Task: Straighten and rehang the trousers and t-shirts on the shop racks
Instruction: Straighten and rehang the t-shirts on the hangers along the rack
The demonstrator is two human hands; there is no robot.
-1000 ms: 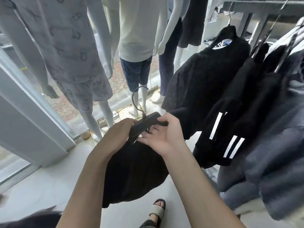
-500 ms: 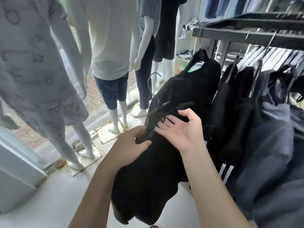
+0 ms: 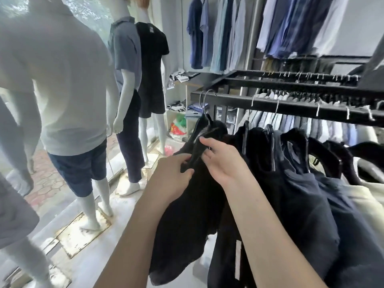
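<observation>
A black garment hangs from a black hanger whose metal hook is up at the left end of the black rack rail. My left hand grips the lower end of the hanger together with the cloth. My right hand pinches the hanger and the garment's top edge from the right. Whether the hook rests on the rail I cannot tell. Several dark t-shirts hang on the same rail to the right.
Three dressed mannequins stand on floor plates to the left, in front of a window. A second rail runs behind the first. Blue and pale shirts hang on the back wall. Bags and folded items lie on low shelves.
Both hands have lifted the hanger and black garment from waist height up to the rack rail. The view has swung up and right.
</observation>
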